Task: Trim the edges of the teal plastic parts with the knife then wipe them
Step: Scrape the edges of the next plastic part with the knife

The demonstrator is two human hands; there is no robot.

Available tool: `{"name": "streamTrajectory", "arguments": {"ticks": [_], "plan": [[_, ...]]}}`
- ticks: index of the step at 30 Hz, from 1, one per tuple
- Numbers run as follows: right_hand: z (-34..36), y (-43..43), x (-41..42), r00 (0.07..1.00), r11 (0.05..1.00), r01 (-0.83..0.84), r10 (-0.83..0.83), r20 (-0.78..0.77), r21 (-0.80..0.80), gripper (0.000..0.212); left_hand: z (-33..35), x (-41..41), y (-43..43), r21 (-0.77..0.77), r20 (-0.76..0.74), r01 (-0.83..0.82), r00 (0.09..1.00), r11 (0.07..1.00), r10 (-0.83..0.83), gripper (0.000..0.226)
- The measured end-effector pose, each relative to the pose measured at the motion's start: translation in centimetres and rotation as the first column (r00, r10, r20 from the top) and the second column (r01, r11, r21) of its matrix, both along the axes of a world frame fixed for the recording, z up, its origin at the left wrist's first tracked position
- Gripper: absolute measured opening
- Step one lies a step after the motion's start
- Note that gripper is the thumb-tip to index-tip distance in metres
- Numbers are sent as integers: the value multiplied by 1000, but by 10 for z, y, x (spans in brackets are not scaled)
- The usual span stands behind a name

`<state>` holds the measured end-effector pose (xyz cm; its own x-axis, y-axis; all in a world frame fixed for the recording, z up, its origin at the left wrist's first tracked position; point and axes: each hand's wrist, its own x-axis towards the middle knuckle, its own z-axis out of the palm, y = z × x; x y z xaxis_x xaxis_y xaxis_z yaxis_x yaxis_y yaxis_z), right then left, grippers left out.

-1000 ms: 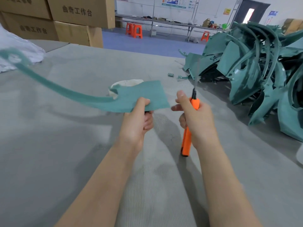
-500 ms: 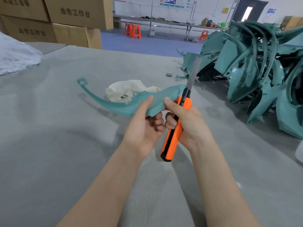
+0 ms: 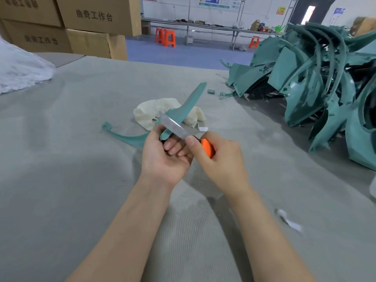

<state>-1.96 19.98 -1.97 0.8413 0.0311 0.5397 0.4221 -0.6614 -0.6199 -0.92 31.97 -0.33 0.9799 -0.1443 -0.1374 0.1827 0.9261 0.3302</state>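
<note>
- Long curved teal plastic part (image 3: 189, 102): gripped by left hand (image 3: 164, 157), fingers (image 3: 173, 146) curled round it
- Orange-handled utility knife (image 3: 184, 130): right hand (image 3: 219, 163) clasps the handle, blade lying across the part just above left hand
- Crumpled cream cloth (image 3: 148, 117): just beyond both hands
- Heap of teal plastic parts (image 3: 305, 78): well beyond right hand, to its right

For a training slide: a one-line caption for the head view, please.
Left hand holds a curved teal part while the right hand holds the orange knife against its edge.
</note>
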Motion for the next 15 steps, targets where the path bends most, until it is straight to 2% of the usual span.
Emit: {"name": "streamTrajectory", "arguments": {"ticks": [3, 6, 9, 15], "plan": [[-2, 0, 0, 1000, 1000, 11, -10, 6, -18, 50, -2, 1, 1, -5, 18, -2, 1000, 1000, 3, 52], [-1, 0, 1, 998, 998, 60, -60, 10, -25, 51, -1, 0, 1, -18, 87, 41, 995, 999, -39, 36], [0, -2, 4, 992, 992, 126, -126, 22, -8, 53, 0, -1, -1, -25, 111, 85, 990, 996, -82, 30], [0, -11, 9, 977, 974, 207, -211, 36, 88, 59, -1, -4, -5, 34, 122, 156, 980, 987, -159, 36]]}}
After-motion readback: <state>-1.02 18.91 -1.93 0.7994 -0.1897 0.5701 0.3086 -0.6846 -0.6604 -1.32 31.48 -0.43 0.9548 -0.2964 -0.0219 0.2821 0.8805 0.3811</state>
